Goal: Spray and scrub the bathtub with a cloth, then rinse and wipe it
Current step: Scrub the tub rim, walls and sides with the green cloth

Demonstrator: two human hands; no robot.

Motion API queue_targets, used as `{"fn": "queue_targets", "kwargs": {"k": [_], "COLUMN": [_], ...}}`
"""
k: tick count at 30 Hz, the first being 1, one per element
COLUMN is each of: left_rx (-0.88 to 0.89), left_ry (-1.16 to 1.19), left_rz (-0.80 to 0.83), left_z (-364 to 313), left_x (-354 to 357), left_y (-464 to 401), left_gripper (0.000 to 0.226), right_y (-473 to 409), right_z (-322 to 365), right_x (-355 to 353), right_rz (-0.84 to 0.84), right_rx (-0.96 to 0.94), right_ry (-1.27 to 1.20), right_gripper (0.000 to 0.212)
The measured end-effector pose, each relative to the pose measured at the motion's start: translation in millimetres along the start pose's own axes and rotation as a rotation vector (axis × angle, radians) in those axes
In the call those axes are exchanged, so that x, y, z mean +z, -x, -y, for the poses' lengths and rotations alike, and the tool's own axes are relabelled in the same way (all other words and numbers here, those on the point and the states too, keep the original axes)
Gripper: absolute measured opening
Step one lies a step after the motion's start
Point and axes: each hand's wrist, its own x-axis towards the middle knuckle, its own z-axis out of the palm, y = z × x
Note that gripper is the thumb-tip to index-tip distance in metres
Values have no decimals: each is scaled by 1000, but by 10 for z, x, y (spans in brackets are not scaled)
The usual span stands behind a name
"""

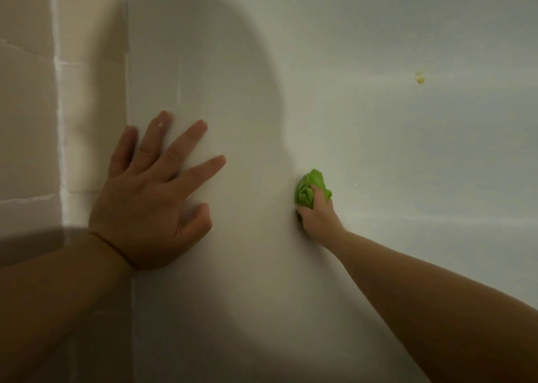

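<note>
green cloth (308, 189) is bunched in the right hand (318, 213), fingers curled round it, pressed to the bathtub (407, 149) wall for scrubbing. the left hand (151, 199) lies flat on the rim, fingers spread, likely bracing.

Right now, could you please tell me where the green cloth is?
In the head view, the green cloth is bunched in the right hand, pressed against the bathtub wall, right of the left hand.

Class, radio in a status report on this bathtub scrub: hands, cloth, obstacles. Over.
Left hand flat, fingers spread on tub rim. Right hand grips bunched green cloth against bathtub wall. Small yellow spot beyond. Nothing blocking.
</note>
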Motion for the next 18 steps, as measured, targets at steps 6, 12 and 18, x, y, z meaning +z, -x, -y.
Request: {"fn": "queue_targets", "kwargs": {"k": [6,12,18], "left_rx": [35,32,36], "left_ry": [10,18,2], "left_rz": [10,19,20], "left_z": [84,112,115], "left_x": [-18,-35,-49], "left_y": [-97,-162,-191], "left_gripper": [62,62,62], "right_y": [-345,-239,345], "right_z": [-113,257,726], "right_x": [-223,-1,75], "right_rz": [-101,-198,-167], "right_rx": [-49,211,-129], "right_ry": [103,-178,-365], "right_gripper": [75,67,62]}}
